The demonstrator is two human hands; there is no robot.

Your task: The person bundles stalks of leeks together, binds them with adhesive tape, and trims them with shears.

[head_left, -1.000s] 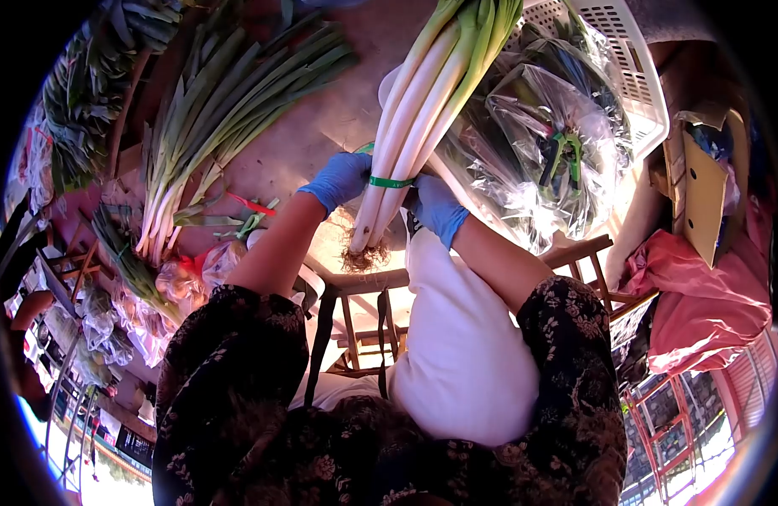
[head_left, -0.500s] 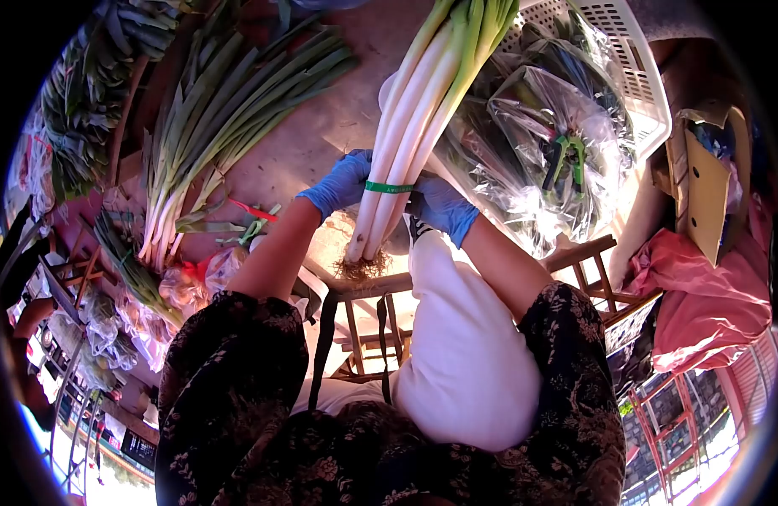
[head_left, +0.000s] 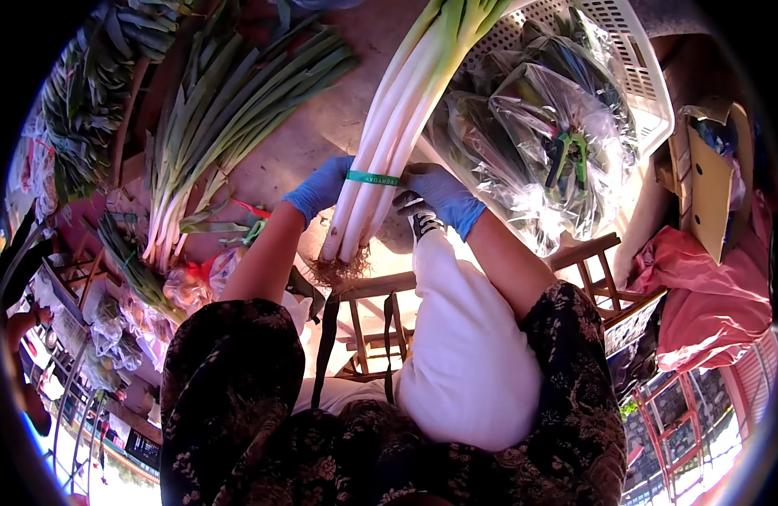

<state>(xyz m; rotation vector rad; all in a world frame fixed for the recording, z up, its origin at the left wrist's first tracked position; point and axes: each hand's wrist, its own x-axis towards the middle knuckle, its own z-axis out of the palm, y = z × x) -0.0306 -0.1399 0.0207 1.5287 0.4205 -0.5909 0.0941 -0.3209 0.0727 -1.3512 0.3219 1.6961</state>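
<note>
A bundle of leeks (head_left: 387, 126) slants across the middle of the view, white stalks below and green leaves running out at the top. Its roots (head_left: 338, 271) hang at the lower end. Green tape (head_left: 372, 178) with printed lettering goes round the stalks. My left hand (head_left: 323, 185), in a blue glove, is closed on the bundle from the left, its fingertips hidden behind the stalks. On the other side my right hand (head_left: 444, 198), also blue-gloved, has its fingers closed at the right end of the tape.
To the left lies another pile of leeks (head_left: 220, 135) on the floor. A white plastic crate (head_left: 651, 93) at the right holds clear-bagged vegetables and green-handled snips (head_left: 566, 160). Wooden stools (head_left: 591, 253), a cardboard box (head_left: 708, 194) and pink cloth (head_left: 710, 295) stand nearby.
The bundle has shifted left and slants more, its roots moving left. My left hand has moved left with it. The right hand has turned slightly and now sits at the tape's right end.
</note>
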